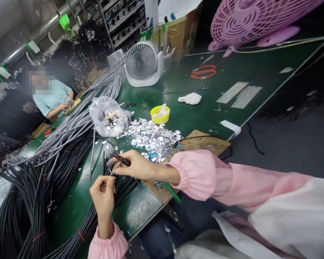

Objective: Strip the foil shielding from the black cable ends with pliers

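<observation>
In my right hand [137, 165] is a slim dark tool [121, 159] that looks like tweezers, held between thumb and fingers. Just below it, my left hand [104, 194] is closed in a pinch on the end of a cable [112, 172]. The fingertips of both hands nearly meet at this end, where thin wires show, too small to make out fully. Black cables [125, 187] run beneath and beside my hands. Beyond the right hand lies a heap of silvery foil scraps [151, 136] with small blue bits among them.
Bundles of black cables [29, 201] and grey cables [78, 122] cover the left side. A plastic bag [99, 117], yellow dish [154, 117], white fan [159, 68] and pink fan [237, 21] stand farther back. Across the table a person [52, 95] handles small parts.
</observation>
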{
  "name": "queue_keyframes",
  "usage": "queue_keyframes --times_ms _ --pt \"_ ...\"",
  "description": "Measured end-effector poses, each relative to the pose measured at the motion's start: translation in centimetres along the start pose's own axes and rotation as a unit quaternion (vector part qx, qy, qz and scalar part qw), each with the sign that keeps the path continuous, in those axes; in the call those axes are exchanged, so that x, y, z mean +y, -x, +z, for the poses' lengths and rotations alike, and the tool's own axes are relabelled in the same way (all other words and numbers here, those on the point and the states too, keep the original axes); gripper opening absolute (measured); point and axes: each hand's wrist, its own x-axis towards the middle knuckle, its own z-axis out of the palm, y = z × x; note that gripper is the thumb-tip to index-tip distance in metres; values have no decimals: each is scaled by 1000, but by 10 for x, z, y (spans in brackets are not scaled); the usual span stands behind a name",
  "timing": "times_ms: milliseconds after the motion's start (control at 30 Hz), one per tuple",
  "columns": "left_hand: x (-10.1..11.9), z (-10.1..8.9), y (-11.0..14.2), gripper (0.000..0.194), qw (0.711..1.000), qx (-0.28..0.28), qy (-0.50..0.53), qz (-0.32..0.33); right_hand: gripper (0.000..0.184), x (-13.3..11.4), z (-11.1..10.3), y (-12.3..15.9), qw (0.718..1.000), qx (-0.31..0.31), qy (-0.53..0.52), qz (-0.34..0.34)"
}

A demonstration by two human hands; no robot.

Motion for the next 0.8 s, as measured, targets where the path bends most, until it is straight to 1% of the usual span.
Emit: queue_keyframes --times_ms 67,167,233,300,333,367,433,467,500,533,600,700,733,800 --pt "1 3 1 36 1000 12 -12 5 21 -1 2 3 997 22 70 -37" --pt "5 6 2 35 998 40 -34 16 22 -1 2 5 985 42 141 -91" --pt "7 4 0 33 995 94 -38 12 25 -2 0 4 982 46 146 -109" --pt "7 0 -4 29 988 151 -35 -4 24 -4 -6 2 985 61 126 -103" --pt "5 -1 -5 29 987 157 -36 -16 24 -6 -9 0 986 75 111 -95" --pt "3 -2 -7 30 989 137 -43 -25 24 -9 -12 -2 988 92 94 -85" --pt "-3 1 -10 37 994 49 -88 -31 25 -14 -17 -4 988 124 67 -67" --pt "-6 4 -11 37 992 8 -125 -23 26 -15 -18 -5 987 133 62 -62" --pt "-8 7 -11 34 985 -21 -169 -11 26 -17 -19 -5 987 136 61 -60" --pt "-10 11 -11 28 976 -36 -215 5 25 -17 -18 -5 987 131 63 -61" --pt "-12 19 -12 17 952 -42 -300 33 24 -16 -16 -5 989 113 62 -66" --pt "-12 27 -11 17 921 -55 -383 51 24 -13 -14 -4 991 99 62 -64" --pt "-11 28 -10 17 916 -59 -393 51 24 -12 -13 -4 991 97 67 -63" --pt "-11 29 -10 18 921 -47 -384 50 26 -11 -13 -4 989 92 95 -66"
